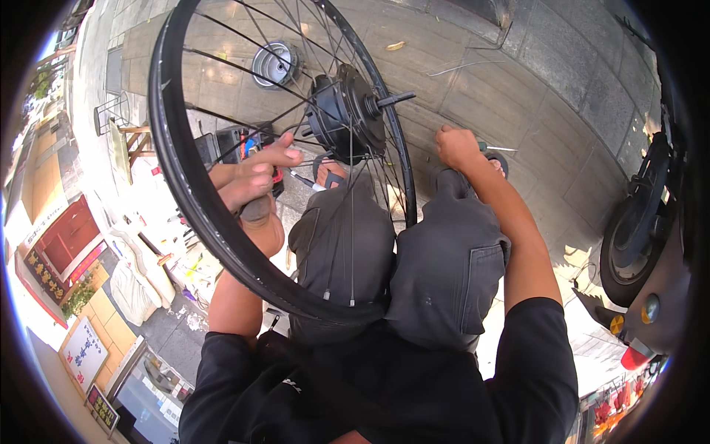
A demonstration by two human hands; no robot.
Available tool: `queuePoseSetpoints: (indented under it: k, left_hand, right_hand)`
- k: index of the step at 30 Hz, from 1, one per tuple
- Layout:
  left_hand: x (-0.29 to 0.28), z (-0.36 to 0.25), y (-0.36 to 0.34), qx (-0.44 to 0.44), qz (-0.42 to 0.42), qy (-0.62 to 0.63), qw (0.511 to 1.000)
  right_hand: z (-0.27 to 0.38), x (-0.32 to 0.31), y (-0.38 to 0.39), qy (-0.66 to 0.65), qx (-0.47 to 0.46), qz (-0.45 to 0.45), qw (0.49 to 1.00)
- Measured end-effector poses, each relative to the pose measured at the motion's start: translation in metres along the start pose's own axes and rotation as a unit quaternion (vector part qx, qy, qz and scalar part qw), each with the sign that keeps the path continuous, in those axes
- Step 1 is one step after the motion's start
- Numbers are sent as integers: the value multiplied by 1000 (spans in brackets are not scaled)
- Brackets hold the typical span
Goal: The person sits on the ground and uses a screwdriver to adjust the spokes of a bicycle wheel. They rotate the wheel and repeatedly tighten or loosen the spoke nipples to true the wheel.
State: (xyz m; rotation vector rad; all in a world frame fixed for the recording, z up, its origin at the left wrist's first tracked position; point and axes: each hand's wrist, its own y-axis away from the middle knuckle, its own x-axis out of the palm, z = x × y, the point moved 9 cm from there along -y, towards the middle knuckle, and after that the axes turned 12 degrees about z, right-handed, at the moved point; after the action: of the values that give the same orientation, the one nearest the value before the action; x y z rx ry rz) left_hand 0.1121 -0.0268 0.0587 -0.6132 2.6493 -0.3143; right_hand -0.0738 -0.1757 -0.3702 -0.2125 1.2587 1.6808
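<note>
A black spoked wheel (177, 133) with a dark hub motor (344, 115) stands tilted over my lap, its lower rim against me. Several spokes run from the hub; two thin ones hang down toward the near rim. My left hand (255, 174) reaches round the left side of the rim, fingers showing between the spokes, the index finger stretched out. Part of that hand is behind the rim. Out to the right of the wheel, my right hand (458, 146) is closed in a fist. A screwdriver (497, 148) with a green handle sticks out at its heel; its grip is mostly hidden.
A round silver metal hub part (274, 65) lies on the paving beyond the wheel. Behind the left hand is an open tool case (235, 140). A thin wire (464, 68) lies on the ground. A parked scooter (636, 244) stands at the right.
</note>
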Motion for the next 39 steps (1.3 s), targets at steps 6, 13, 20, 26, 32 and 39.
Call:
queuePoseSetpoints:
  k: [6, 13, 20, 26, 32, 39]
  left_hand:
    - [10, 22, 14, -77, -35, 195, 977]
    - [23, 4, 28, -13, -31, -87, 996]
    - [33, -9, 9, 58, -52, -49, 996]
    - [31, -8, -6, 65, -77, 5, 995]
    - [34, 15, -1, -56, -83, 184, 978]
    - [30, 23, 7, 24, -172, 195, 965]
  right_hand:
    - [-1, -25, 1, -57, 27, -25, 998]
    - [11, -137, 83, -197, 105, -123, 967]
    - [28, -207, 195, -368, 116, -124, 914]
    - [107, -294, 274, -317, 30, -232, 919]
    - [200, -353, 303, -255, -41, -258, 931]
    - [295, -373, 287, -172, -139, -219, 950]
